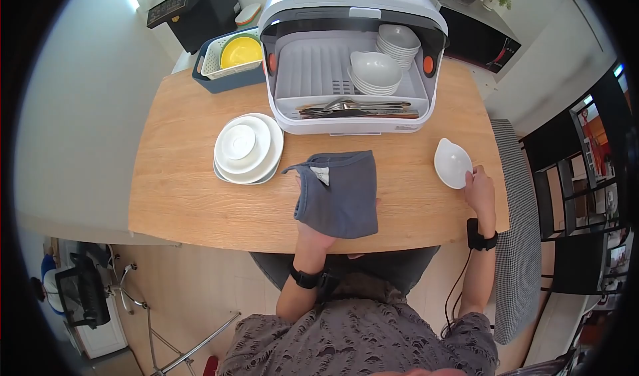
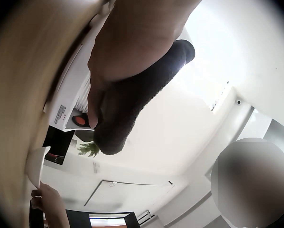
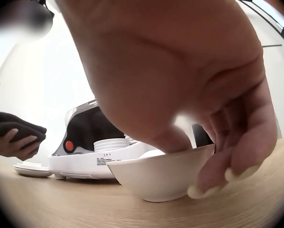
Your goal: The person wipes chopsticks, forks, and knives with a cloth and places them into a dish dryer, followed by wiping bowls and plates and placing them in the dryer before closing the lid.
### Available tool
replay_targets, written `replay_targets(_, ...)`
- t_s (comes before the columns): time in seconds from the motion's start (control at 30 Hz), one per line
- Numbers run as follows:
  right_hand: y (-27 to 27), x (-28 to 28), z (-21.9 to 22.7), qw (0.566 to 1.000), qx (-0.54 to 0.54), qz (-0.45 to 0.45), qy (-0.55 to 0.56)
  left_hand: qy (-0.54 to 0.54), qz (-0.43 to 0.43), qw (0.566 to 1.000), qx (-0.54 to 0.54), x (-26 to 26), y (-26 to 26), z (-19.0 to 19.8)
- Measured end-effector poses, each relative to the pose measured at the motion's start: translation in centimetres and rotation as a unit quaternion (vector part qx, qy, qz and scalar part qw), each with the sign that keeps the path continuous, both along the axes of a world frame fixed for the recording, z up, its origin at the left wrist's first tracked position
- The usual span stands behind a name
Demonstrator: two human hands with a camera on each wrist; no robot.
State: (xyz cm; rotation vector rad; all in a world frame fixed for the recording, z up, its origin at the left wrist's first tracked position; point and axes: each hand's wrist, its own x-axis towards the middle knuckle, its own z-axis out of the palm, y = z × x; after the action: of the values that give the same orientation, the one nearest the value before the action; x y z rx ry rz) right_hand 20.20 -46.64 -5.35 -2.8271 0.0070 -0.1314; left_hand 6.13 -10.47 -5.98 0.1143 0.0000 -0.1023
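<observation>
My left hand (image 1: 315, 236) holds a folded grey-blue cloth (image 1: 341, 196) with a white tag over the front middle of the table. In the left wrist view the cloth (image 2: 132, 102) looks dark, with the thumb along it. At the table's right side my right hand (image 1: 480, 189) pinches the rim of a white bowl (image 1: 452, 164) with a small pointed lip. The right wrist view shows that bowl (image 3: 153, 176) low at the tabletop, thumb inside the rim and fingers outside. Part of the left hand is hidden under the cloth.
A white dish cabinet (image 1: 283, 113) stands open at the back, with stacked bowls (image 1: 376, 73) and cutlery (image 1: 353, 107) inside. Stacked white plates (image 1: 238, 143) lie left of the cloth. A blue basket (image 1: 233, 81) with a yellow bowl (image 1: 241, 51) stands behind them. A grey bench (image 1: 516, 263) borders the right edge.
</observation>
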Motion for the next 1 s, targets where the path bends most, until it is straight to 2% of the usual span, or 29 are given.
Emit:
replay_targets(0.07, 0.3, -0.4, 0.8, 0.985, 0.164, 0.002, 0.059, -0.001, 0.028, 0.987, 0.156, -0.1, -0.3, -2.2)
replay_targets(0.13, 2.0, -1.9, 2.1, 0.966, 0.247, 0.001, 0.074, 0.007, 0.037, 0.987, 0.156, -0.5, -0.5, -3.1)
replay_targets(0.2, 3.8, -3.3, 2.5, 0.942, 0.328, 0.004, 0.071, 0.023, 0.028, 0.999, -0.002, -0.8, -0.5, -3.5)
replay_targets(0.3, 6.6, -5.6, 2.7, 0.894, 0.446, 0.013, 0.032, -0.055, -0.030, 0.991, -0.118, -0.3, -0.7, -2.5)
replay_targets(0.37, 10.1, -7.5, 3.3, 0.849, 0.527, 0.026, -0.007, -0.011, -0.024, 1.000, -0.004, -0.1, -1.8, -1.3)
replay_targets(0.43, 13.1, -9.0, 3.6, 0.825, 0.563, 0.047, -0.005, 0.037, 0.014, 0.992, 0.118, 0.0, -3.3, -1.1)
replay_targets(0.5, 15.8, -10.6, 3.2, 0.831, 0.548, 0.094, -0.005, 0.087, 0.087, 0.962, 0.245, -0.2, -5.2, -1.3)
replay_targets(0.53, 16.6, -11.2, 3.1, 0.834, 0.539, 0.118, -0.005, 0.088, 0.133, 0.948, 0.276, 0.4, -5.7, 0.1)
replay_targets(0.57, 17.0, -11.7, 3.2, 0.883, 0.438, 0.164, -0.046, 0.099, 0.141, 0.940, 0.294, 0.7, -5.5, 0.1)
replay_targets(0.67, 17.3, -12.5, 4.5, 0.906, 0.366, 0.213, 0.023, 0.121, 0.178, 0.923, 0.318, 1.0, -4.4, -0.1)
replay_targets(0.73, 16.8, -12.2, 5.5, 0.900, 0.339, 0.265, 0.068, 0.106, 0.211, 0.883, 0.405, 0.7, -3.4, -0.6)
replay_targets(0.77, 16.7, -12.1, 6.1, 0.906, 0.330, 0.260, 0.054, 0.097, 0.225, 0.860, 0.447, 0.6, -3.0, -0.7)
replay_targets(0.8, 16.6, -11.9, 6.8, 0.911, 0.321, 0.256, 0.040, 0.080, 0.278, 0.805, 0.518, 0.7, -2.7, 0.0)
replay_targets(0.9, 16.0, -11.0, 7.5, 0.923, 0.295, 0.245, 0.014, 0.019, 0.281, 0.599, 0.750, -0.1, -1.4, 2.8)
replay_targets(1.0, 16.0, -10.7, 6.2, 0.929, 0.250, 0.271, -0.025, -0.066, 0.239, 0.540, 0.804, -0.2, -0.6, 3.1)
